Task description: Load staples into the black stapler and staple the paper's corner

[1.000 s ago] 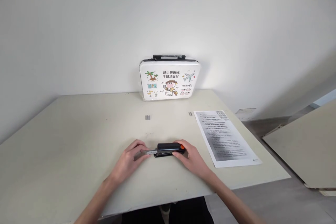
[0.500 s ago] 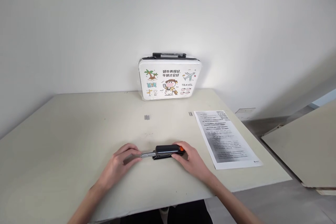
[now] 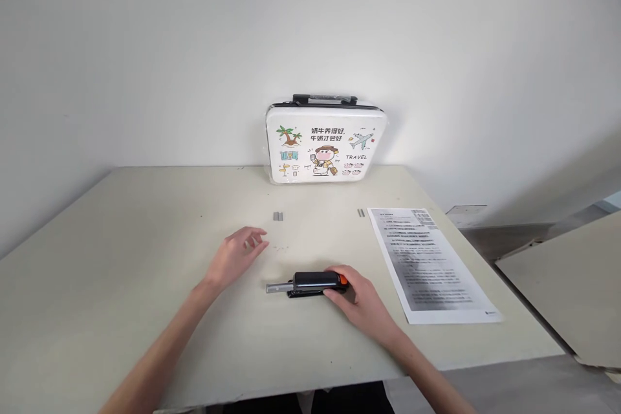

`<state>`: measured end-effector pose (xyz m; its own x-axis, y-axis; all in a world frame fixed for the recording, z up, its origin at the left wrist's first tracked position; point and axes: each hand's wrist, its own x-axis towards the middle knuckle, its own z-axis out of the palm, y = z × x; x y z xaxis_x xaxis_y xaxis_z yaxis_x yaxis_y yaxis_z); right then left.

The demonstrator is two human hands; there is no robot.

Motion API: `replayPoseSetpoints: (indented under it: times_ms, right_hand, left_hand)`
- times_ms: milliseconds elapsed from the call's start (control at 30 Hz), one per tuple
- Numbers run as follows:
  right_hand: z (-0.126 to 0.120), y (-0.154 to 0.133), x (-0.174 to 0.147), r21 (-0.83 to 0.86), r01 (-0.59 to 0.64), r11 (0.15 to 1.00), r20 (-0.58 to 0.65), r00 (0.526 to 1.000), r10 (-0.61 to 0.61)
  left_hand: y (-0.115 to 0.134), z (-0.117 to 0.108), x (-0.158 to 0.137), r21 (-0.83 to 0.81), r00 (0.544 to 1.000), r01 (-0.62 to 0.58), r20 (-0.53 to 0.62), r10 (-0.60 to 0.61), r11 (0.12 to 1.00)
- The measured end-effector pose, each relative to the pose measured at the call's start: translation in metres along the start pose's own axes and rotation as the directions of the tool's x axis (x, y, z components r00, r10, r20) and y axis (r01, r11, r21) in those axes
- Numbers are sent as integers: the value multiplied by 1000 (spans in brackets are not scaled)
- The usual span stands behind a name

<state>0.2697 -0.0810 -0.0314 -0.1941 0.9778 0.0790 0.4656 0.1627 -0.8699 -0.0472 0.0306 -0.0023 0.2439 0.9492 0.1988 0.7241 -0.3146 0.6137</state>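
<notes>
My right hand [image 3: 361,301] grips the rear of a black stapler [image 3: 315,281] that has an orange part at its back end. From the stapler's front a grey metal staple tray [image 3: 279,287] sticks out to the left. My left hand [image 3: 237,253] is off the stapler, above the table, with its fingers apart and nothing in them. Just beyond its fingertips lie small grey staple strips [image 3: 278,216]. More staple strips [image 3: 361,213] rest farther right, near the corner of a printed sheet [image 3: 431,265].
A white case [image 3: 325,145] with cartoon pictures and a black handle stands against the wall at the back of the pale table [image 3: 145,239]. Tiny loose bits [image 3: 280,248] lie on the tabletop. Right of the table is another pale panel [image 3: 557,284].
My left hand has let go of the staple tray and moved up and away toward the staple strips. My right hand still holds the stapler. The view has shifted slightly.
</notes>
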Motion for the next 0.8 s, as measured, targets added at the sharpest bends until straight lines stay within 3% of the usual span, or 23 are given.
replayPoseSetpoints:
  times_ms: [167,300,467,633,800]
  right_hand:
    - [0,0,1,1,46,999,-24,999,-46]
    - [0,0,2,8,54,998,-28,998,-54]
    - [0,1,2,7,45,999,-24,999,-44]
    - [0,1,1,5,28,1000,-14,1000,-27]
    - [-1,0,0,0,13,1000,0,1000,-13]
  left_hand:
    - [-6,27,49,184,999,28,29,-34,983]
    - [-8,30,73,238,997,17,65,-33,971]
    - [-17,19,61,260,997,-7,74,-12,966]
    - [-26,9,36,282,996,-92,46,83,955]
    - [-20,12,40,311,1000,-1,-14,6,950]
